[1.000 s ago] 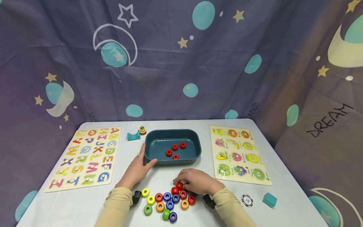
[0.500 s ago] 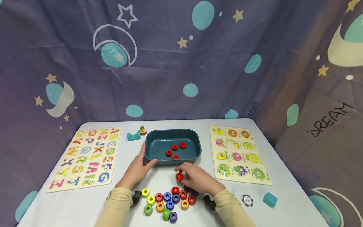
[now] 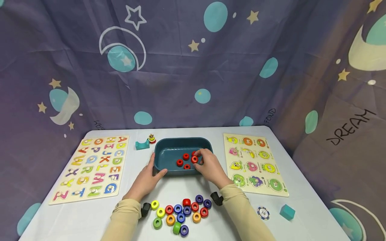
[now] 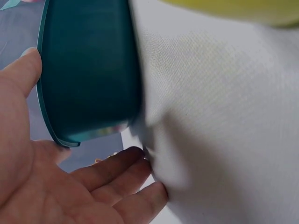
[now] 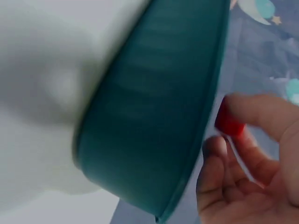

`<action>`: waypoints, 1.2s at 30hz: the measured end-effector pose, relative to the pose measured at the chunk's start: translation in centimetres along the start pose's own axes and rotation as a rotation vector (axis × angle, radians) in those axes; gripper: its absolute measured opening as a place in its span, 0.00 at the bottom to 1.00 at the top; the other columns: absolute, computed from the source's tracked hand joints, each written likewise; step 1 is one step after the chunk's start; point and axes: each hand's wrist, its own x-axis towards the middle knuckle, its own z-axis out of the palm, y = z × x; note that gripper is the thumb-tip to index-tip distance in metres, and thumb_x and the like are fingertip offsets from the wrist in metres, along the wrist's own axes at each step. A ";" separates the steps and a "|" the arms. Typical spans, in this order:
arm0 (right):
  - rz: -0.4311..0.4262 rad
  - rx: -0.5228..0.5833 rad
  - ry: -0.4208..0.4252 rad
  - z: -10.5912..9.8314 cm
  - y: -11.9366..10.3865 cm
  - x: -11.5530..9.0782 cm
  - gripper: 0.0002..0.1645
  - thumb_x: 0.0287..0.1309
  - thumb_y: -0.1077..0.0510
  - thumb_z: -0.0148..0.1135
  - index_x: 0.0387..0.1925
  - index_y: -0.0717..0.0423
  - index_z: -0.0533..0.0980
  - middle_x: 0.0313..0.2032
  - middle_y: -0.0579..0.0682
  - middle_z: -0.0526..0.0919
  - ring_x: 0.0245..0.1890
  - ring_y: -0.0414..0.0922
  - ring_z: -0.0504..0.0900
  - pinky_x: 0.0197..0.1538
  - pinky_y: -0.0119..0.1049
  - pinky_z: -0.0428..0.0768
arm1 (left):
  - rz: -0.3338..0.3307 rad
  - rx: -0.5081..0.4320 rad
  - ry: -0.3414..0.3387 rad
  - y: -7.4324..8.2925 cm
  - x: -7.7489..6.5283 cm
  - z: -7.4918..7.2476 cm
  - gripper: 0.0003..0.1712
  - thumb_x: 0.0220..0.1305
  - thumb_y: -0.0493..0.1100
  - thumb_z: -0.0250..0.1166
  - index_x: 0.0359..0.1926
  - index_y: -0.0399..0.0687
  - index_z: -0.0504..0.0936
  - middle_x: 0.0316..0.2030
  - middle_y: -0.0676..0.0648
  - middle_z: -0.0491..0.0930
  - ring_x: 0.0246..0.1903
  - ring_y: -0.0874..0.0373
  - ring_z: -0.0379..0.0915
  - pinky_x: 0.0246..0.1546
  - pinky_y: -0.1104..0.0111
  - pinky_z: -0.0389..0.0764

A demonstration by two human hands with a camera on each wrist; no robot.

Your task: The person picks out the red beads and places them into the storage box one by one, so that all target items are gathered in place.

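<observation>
A dark teal rectangular bin [image 3: 167,155] stands mid-table with several red beads [image 3: 179,162] inside. My left hand [image 3: 145,182] touches its front left corner, fingers mostly straight; in the left wrist view the thumb [image 4: 29,67] rests against the bin's rim. Over the right part of the bin, my right hand [image 3: 211,168] pinches a red bead [image 5: 228,120] between thumb and fingertips. In the right wrist view that bead is beside the bin's rim, above its wall. Nearer me lies a loose group of red, blue, purple, orange, yellow and green beads [image 3: 180,217].
An alphabet puzzle board [image 3: 90,167] lies at left, a fruit puzzle board [image 3: 254,164] at right. Behind the bin's left side are a teal curved block [image 3: 142,145] and a small ringed toy [image 3: 151,138]. A poker chip [image 3: 263,213] and teal block [image 3: 287,212] lie front right.
My right hand has lifted a red bead from the group and carried it forward over the bin. Two purple beads that it covered now show. The left hand has stayed put.
</observation>
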 end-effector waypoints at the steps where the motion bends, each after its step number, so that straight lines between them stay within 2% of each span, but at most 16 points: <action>1: 0.014 -0.022 0.005 0.2 0.1 0.5 0.19 0.50 0.61 0.72 0.44 0.51 0.77 0.40 0.49 0.79 0.29 0.40 0.72 0.33 0.31 0.72 | 0.001 0.000 -0.002 0.0 0.0 0.1 0.58 0.57 0.78 0.52 0.76 0.65 0.31 0.73 0.35 0.53 0.71 0.35 0.52 0.67 0.40 0.59; 8: 0.072 -0.140 -0.019 0.8 0.7 2.1 0.20 0.51 0.60 0.71 0.47 0.54 0.78 0.44 0.53 0.81 0.42 0.47 0.78 0.50 0.43 0.80 | 0.014 -0.014 -0.013 0.3 -0.4 0.5 0.59 0.54 0.80 0.51 0.76 0.65 0.33 0.73 0.35 0.54 0.71 0.35 0.53 0.67 0.40 0.59; 13: 0.090 -0.156 -0.049 0.9 0.9 1.8 0.21 0.54 0.60 0.69 0.50 0.58 0.79 0.47 0.55 0.81 0.43 0.48 0.78 0.52 0.43 0.80 | 0.018 -0.017 -0.016 0.5 -0.6 0.6 0.59 0.56 0.78 0.52 0.77 0.64 0.34 0.73 0.35 0.55 0.71 0.36 0.54 0.67 0.41 0.59; 17: 0.056 -0.107 -0.038 0.3 0.6 1.3 0.18 0.54 0.61 0.68 0.48 0.58 0.79 0.45 0.54 0.81 0.35 0.45 0.75 0.42 0.38 0.79 | 0.015 -0.014 -0.014 0.5 -0.6 0.7 0.56 0.60 0.73 0.54 0.76 0.64 0.33 0.73 0.35 0.54 0.71 0.36 0.53 0.67 0.41 0.59; 20: 0.034 -0.054 -0.018 -0.5 0.3 0.4 0.17 0.55 0.61 0.67 0.48 0.55 0.80 0.42 0.50 0.81 0.30 0.42 0.72 0.33 0.33 0.74 | 0.007 -0.014 -0.021 0.4 -0.6 0.7 0.55 0.62 0.71 0.55 0.76 0.65 0.32 0.73 0.36 0.54 0.71 0.36 0.52 0.68 0.41 0.58; 24: 0.037 0.019 -0.024 -1.8 0.2 -1.5 0.16 0.55 0.58 0.68 0.46 0.51 0.80 0.38 0.44 0.79 0.28 0.39 0.72 0.29 0.30 0.71 | 0.002 -0.008 -0.027 0.3 -0.4 0.5 0.56 0.60 0.75 0.53 0.76 0.66 0.30 0.74 0.36 0.52 0.71 0.36 0.52 0.68 0.41 0.58; 26: 0.025 0.041 -0.074 -2.2 0.5 -2.6 0.15 0.54 0.57 0.69 0.45 0.49 0.81 0.38 0.44 0.81 0.29 0.39 0.72 0.29 0.30 0.71 | 0.003 -0.003 -0.022 0.3 -0.3 0.3 0.56 0.59 0.75 0.52 0.76 0.66 0.30 0.74 0.36 0.52 0.71 0.36 0.51 0.68 0.41 0.58; 29: -0.035 0.040 -0.207 -2.2 1.2 -4.0 0.14 0.55 0.57 0.69 0.45 0.51 0.81 0.40 0.47 0.82 0.32 0.40 0.73 0.32 0.29 0.73 | 0.002 0.002 -0.016 0.2 -0.1 -0.1 0.55 0.61 0.73 0.53 0.76 0.66 0.29 0.74 0.36 0.52 0.71 0.36 0.51 0.68 0.41 0.58; 33: -0.116 0.022 -0.375 -1.4 2.0 -5.4 0.15 0.55 0.57 0.68 0.46 0.52 0.80 0.42 0.47 0.83 0.36 0.42 0.75 0.37 0.29 0.74 | 0.003 0.005 -0.026 0.1 0.1 -0.4 0.54 0.63 0.70 0.53 0.76 0.66 0.28 0.74 0.36 0.50 0.72 0.35 0.50 0.68 0.40 0.57; 36: -0.167 -0.014 -0.441 -0.3 2.0 -6.1 0.15 0.55 0.54 0.68 0.46 0.47 0.81 0.43 0.42 0.83 0.41 0.41 0.77 0.44 0.31 0.77 | 0.007 0.003 -0.030 0.0 0.2 -0.4 0.54 0.64 0.70 0.53 0.76 0.66 0.28 0.74 0.36 0.50 0.72 0.35 0.49 0.69 0.41 0.56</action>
